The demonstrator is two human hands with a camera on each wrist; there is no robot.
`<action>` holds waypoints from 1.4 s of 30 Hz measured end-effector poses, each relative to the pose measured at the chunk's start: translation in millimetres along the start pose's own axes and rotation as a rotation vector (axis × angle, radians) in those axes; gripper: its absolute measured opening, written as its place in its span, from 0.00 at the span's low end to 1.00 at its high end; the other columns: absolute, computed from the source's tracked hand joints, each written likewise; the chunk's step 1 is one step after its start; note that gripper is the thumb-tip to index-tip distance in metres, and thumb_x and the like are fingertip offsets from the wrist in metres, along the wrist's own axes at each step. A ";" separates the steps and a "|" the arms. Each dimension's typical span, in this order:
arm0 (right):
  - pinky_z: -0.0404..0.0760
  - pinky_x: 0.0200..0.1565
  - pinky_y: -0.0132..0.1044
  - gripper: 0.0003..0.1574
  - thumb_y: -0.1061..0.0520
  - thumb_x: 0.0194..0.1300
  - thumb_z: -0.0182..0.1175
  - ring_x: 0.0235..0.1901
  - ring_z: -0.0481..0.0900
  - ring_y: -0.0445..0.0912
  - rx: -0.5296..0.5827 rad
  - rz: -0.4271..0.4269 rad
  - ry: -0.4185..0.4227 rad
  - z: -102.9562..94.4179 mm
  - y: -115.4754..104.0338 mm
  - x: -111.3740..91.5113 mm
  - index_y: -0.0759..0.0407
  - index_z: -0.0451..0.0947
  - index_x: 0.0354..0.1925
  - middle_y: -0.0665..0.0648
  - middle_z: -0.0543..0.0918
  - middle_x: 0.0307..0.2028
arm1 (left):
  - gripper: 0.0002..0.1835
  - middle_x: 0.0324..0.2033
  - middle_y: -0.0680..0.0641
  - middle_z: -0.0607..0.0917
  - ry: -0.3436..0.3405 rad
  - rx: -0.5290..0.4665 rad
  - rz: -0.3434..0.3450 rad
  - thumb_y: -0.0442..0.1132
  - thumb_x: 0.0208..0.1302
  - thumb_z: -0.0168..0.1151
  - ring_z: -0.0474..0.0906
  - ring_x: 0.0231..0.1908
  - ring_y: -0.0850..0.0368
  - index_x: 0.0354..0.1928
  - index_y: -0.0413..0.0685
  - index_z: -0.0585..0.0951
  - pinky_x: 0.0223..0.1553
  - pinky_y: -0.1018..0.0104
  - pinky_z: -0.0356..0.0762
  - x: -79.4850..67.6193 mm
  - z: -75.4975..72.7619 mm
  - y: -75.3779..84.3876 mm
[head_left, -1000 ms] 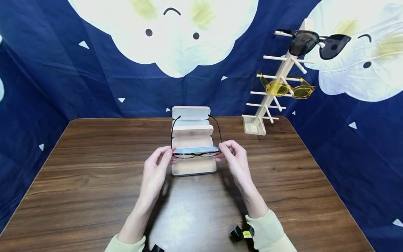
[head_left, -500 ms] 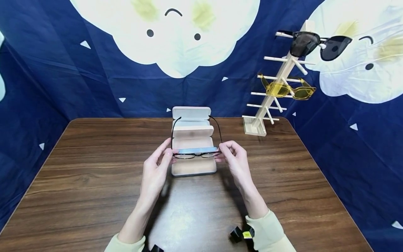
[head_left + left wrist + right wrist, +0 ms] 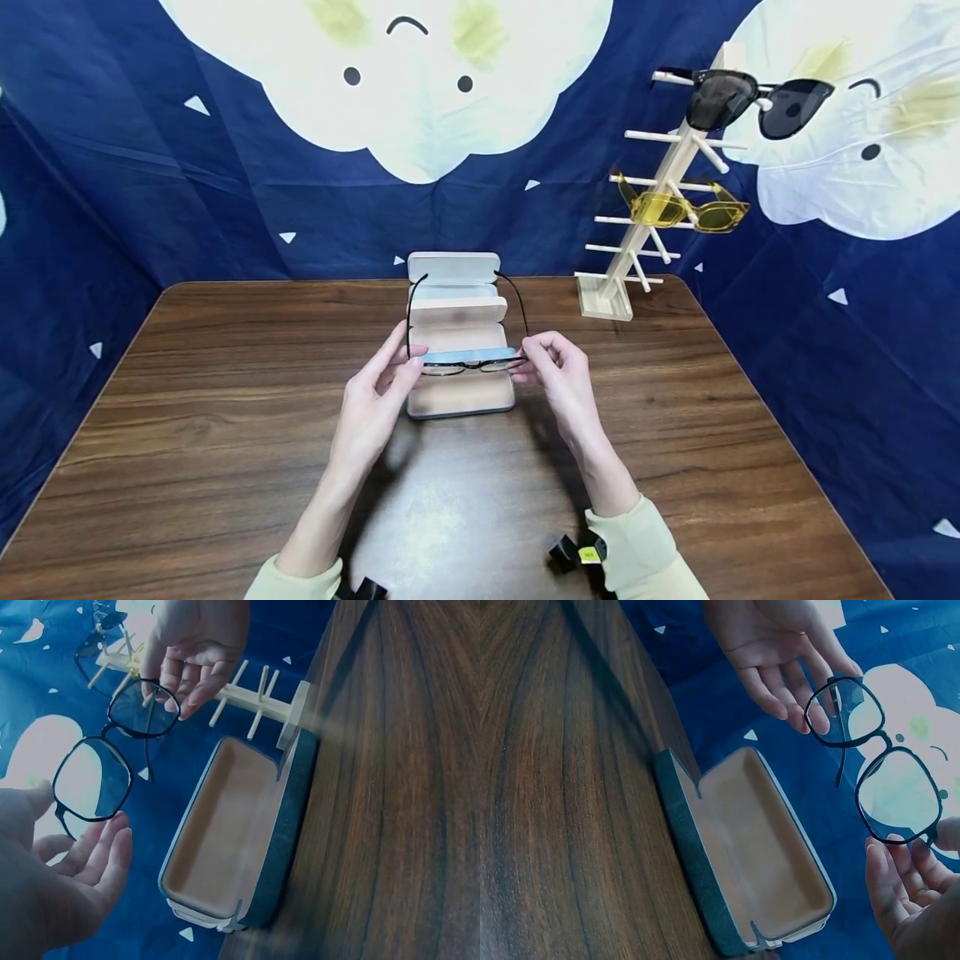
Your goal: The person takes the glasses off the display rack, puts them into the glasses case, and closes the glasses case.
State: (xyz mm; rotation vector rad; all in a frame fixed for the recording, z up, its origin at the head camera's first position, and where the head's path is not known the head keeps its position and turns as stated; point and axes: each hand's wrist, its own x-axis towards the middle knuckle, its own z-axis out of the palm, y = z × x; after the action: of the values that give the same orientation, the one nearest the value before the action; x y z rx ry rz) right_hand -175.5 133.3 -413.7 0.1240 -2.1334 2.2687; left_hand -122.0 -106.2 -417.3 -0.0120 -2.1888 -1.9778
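A pair of black-framed eyeglasses [image 3: 471, 365] is held up with its temples spread, pointing away toward the backdrop. My left hand [image 3: 375, 400] holds its left end, thumb at the frame edge and index finger stretched along the temple. At the other end, my right hand [image 3: 558, 375] pinches the frame near the hinge. Below the lenses is an open eyeglass case [image 3: 461, 397], beige inside; the left wrist view shows its teal outer side [image 3: 289, 832]. Behind it stands another open case with a pale lid [image 3: 453, 267]. A light blue strip [image 3: 468, 355] shows just behind the lenses.
A wooden peg stand [image 3: 604, 300] rises at the table's back right. It carries black sunglasses [image 3: 723, 100] and yellow sunglasses [image 3: 656, 209]. The wooden table [image 3: 225, 417] backs onto a blue cloth [image 3: 300, 192] with cloud prints.
My left index finger has straightened upward along the temple, and the left thumb has slid slightly inward over the frame. The glasses and right hand stay nearly in place.
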 end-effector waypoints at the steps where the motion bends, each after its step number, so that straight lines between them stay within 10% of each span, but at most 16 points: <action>1: 0.91 0.40 0.49 0.12 0.62 0.75 0.57 0.31 0.89 0.45 0.001 0.002 0.002 -0.1 0.2 -0.3 0.74 0.76 0.44 0.51 0.86 0.30 | 0.31 0.58 0.40 0.86 -0.007 0.000 0.003 0.41 0.75 0.62 0.84 0.45 0.70 0.77 0.62 0.67 0.52 0.78 0.80 0.3 -0.1 -0.5; 30: 0.90 0.37 0.37 0.06 0.61 0.75 0.58 0.30 0.88 0.42 -0.001 0.004 -0.006 -0.1 0.9 -1.1 0.64 0.77 0.40 0.52 0.86 0.31 | 0.30 0.52 0.39 0.87 -0.041 0.046 0.106 0.35 0.70 0.66 0.82 0.39 0.70 0.73 0.52 0.73 0.41 0.79 0.76 6.5 -3.7 -14.3; 42: 0.90 0.38 0.39 0.14 0.61 0.75 0.57 0.30 0.88 0.42 -0.006 -0.005 -0.026 -1.0 -0.1 0.2 0.76 0.74 0.45 0.51 0.86 0.30 | 0.27 0.55 0.43 0.85 -0.067 0.056 0.110 0.36 0.70 0.66 0.82 0.39 0.72 0.70 0.54 0.77 0.40 0.79 0.76 6.8 -4.9 -15.0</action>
State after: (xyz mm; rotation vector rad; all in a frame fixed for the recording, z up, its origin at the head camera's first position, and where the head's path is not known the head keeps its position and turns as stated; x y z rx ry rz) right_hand -175.7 134.3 -413.6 0.1590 -2.1493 2.2704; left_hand -130.0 -113.5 -430.7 -0.1895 -2.2322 -1.8820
